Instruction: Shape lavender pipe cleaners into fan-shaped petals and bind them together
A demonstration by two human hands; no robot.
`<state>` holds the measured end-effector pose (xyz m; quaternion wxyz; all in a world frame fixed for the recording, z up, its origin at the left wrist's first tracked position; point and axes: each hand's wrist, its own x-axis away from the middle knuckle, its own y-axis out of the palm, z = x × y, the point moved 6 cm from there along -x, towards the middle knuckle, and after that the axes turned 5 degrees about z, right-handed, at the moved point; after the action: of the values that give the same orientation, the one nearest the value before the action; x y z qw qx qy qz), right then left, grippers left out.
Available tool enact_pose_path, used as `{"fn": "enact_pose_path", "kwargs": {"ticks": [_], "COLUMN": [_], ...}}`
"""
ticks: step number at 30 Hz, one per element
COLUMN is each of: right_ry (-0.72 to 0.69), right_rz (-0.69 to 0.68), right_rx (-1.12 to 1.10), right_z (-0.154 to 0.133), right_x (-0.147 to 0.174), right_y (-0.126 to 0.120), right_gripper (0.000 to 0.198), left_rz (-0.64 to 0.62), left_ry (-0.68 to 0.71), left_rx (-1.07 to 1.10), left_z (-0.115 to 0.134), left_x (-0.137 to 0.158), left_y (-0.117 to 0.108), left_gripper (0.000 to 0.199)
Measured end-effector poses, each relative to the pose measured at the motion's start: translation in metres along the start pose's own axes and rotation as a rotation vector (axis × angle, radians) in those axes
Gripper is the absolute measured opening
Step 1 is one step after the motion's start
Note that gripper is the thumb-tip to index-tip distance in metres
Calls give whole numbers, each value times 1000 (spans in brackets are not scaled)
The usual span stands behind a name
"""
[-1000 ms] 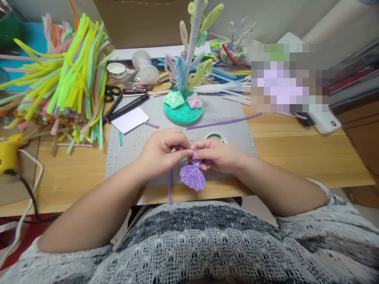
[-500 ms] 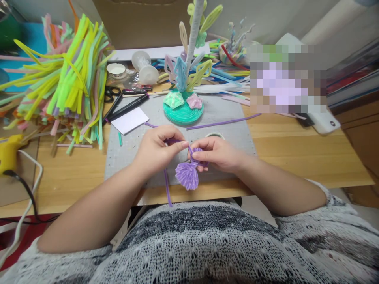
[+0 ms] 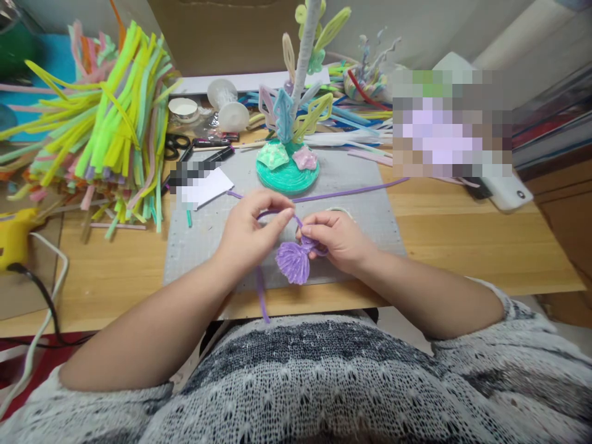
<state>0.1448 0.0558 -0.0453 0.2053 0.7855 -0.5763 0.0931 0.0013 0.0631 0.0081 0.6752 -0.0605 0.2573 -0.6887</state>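
My right hand (image 3: 340, 240) is closed, its thumb and fingers pinching a purple fan-shaped pipe-cleaner piece (image 3: 293, 263) at its narrow neck. The ribbed fan hangs down to the left of the fingertips. From that neck a purple pipe cleaner (image 3: 261, 293) runs up to my left hand (image 3: 252, 231), whose thumb and forefinger are pinched on it. Its loose tail drops below my left hand past the table's front edge. Part of the strand is hidden behind the left fingers. Both hands are above a grey cutting mat (image 3: 208, 240), fingertips close together.
Behind my hands stands a green round base (image 3: 287, 177) with pipe-cleaner shapes and a tall stem. Another purple pipe cleaner (image 3: 356, 189) lies across the mat. At left are a big pipe-cleaner bundle (image 3: 106, 123), scissors (image 3: 176, 147) and a yellow glue gun (image 3: 18, 237). A white phone-like object (image 3: 506, 188) lies right.
The fan piece has risen slightly and turned a little. My left fingertips have moved up from the right ones, and a short length of purple pipe cleaner now shows between them.
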Motion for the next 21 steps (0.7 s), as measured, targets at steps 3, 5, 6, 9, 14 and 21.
{"fn": "enact_pose_path", "kwargs": {"ticks": [3, 5, 6, 9, 14, 21], "right_ry": [-67, -106, -120, -164, -181, -242], "right_rz": [106, 172, 196, 220, 236, 277], "right_rx": [-119, -217, -262, -328, -304, -344], "right_z": [-3, -5, -6, -8, -9, -11], "right_x": [-5, -6, -5, -4, -3, 1], "right_y": [-6, -10, -11, -10, -11, -12], "right_gripper": [20, 19, 19, 19, 22, 17], "left_rz": [209, 240, 210, 88, 187, -92], "left_ry": [82, 73, 44, -105, -11, -71], "left_rx": [-2, 32, 58, 123, -103, 48], "left_z": [4, 4, 2, -5, 0, -3], "left_x": [5, 8, 10, 12, 10, 9], "left_y": [-11, -9, -5, 10, 1, 19], "left_gripper": [18, 19, 21, 29, 35, 19]}}
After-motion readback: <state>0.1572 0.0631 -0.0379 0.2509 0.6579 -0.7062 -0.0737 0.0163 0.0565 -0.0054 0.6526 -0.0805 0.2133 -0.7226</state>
